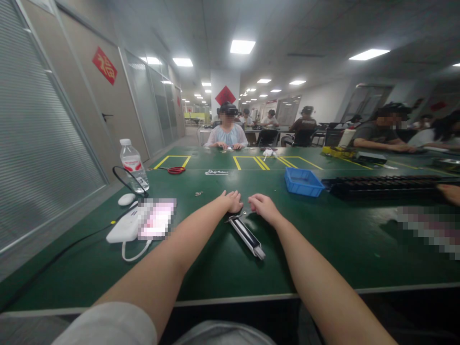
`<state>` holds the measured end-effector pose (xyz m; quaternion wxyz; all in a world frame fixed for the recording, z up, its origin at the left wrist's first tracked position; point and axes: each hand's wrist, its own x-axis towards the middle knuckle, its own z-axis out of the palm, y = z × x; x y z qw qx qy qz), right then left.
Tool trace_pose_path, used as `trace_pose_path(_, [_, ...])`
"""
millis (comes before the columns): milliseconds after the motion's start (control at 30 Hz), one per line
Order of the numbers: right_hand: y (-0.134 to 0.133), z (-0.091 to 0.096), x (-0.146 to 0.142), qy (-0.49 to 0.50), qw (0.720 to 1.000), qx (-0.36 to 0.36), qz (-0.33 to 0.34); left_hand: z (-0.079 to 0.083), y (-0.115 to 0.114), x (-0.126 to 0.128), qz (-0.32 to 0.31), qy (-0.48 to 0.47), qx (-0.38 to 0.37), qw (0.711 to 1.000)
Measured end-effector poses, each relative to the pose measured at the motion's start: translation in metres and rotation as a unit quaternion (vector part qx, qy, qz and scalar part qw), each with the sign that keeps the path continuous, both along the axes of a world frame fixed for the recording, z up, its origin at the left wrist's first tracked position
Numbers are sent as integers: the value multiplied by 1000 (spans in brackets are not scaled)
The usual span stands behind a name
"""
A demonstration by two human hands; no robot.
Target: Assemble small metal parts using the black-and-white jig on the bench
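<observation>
Both my arms reach forward over a green table (323, 249). My left hand (232, 201) rests on the table with its fingers curled down. My right hand (262, 206) sits right beside it, fingers bent in a loose pinch. Between the two hands lies a small metal part (244, 212), too small to name. A long narrow white-and-dark bar (247, 237) lies just below the hands, its far end touching my left hand. Whether either hand grips anything is unclear.
A blue plastic bin (304, 182) and a long black rack (388, 186) stand to the right. A water bottle (133, 165), a white mouse (126, 199), a white power bank (124, 230), red scissors (176, 170) lie left. Several people sit at the far side.
</observation>
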<state>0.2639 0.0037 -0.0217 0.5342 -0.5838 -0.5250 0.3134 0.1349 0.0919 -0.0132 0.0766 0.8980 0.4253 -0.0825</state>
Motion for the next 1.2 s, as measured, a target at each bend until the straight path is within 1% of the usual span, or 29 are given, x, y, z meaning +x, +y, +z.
trace_pose_path(33, [-5,4,-4,-37,997,-17,68,0,-2,-6,-9,-3,6,1000])
trace_pose_path(67, [-10,8,-7,-67,990,-36,119,1,-4,-13,-22,-10,14,1000])
trace_pose_path(100, [-15,12,-10,-91,982,-54,159,1,-7,-20,-34,-15,22,999])
trace_pose_path(167, [-23,19,-13,-129,965,-90,211,1,-14,-32,-52,-22,38,998])
trace_pose_path(233, [-28,23,-15,-166,946,-121,251,0,-22,-42,-77,-37,83,993])
trace_pose_path(333, [-30,25,-18,-208,922,-154,289,-2,-35,-57,-73,-49,133,987])
trace_pose_path(400, [-30,25,-20,-224,915,-165,294,-3,-43,-66,-64,-57,149,985])
trace_pose_path(467, [-30,25,-22,-242,910,-172,290,-3,-52,-76,-55,-63,144,986])
trace_pose_path(533, [-31,25,-26,-276,904,-173,277,-2,-59,-86,-45,-81,154,984])
trace_pose_path(600, [-33,26,-31,-339,894,-156,248,-2,-64,-93,-33,-92,167,981])
trace_pose_path(700, [-37,27,-42,-448,868,-113,183,0,-67,-100,-28,-107,174,979])
trace_pose_path(767, [-38,27,-46,-474,859,-102,166,2,-67,-103,-20,-123,171,977])
trace_pose_path(833, [-36,26,-44,-460,867,-96,164,4,-68,-104,-10,-142,172,975])
trace_pose_path(900, [-32,25,-36,-430,887,-89,144,5,-70,-103,-15,-164,178,970])
trace_pose_path(967, [-27,23,-24,-389,912,-86,93,5,-72,-102,-48,-173,177,968])
trace_pose_path(1067, [-21,21,-7,-303,948,-102,-5,5,-72,-100,-102,-146,159,971])
trace_pose_path(1133, [-20,20,1,-259,957,-110,-62,4,-70,-101,-109,-135,158,972])
trace_pose_path(1200, [-20,20,4,-238,960,-109,-100,5,-66,-103,-93,-139,177,970])
